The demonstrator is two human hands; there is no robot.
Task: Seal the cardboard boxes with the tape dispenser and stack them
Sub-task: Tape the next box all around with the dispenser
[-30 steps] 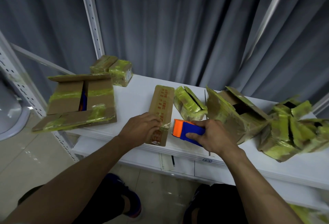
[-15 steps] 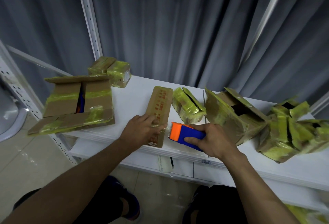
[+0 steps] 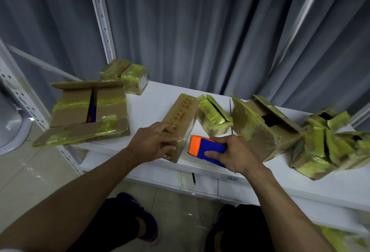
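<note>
A long narrow cardboard box (image 3: 181,117) with red print lies on the white shelf (image 3: 156,99), its near end at the front edge. My left hand (image 3: 154,143) grips that near end, fingers curled over its top. My right hand (image 3: 234,153) holds the blue and orange tape dispenser (image 3: 206,148) just right of the box. A short strip of clear tape runs from the dispenser's orange end to the box's near end.
A large flat box (image 3: 88,113) with open flaps overhangs the shelf's left end. Two small taped boxes (image 3: 126,75) sit behind it. Right of the long box stand an open taped box (image 3: 214,117), a bigger open box (image 3: 264,127) and a crumpled taped heap (image 3: 330,141). Grey curtains hang behind.
The dispenser has shifted slightly right, away from the box, drawing tape out. My left hand has slid further over the box's near end.
</note>
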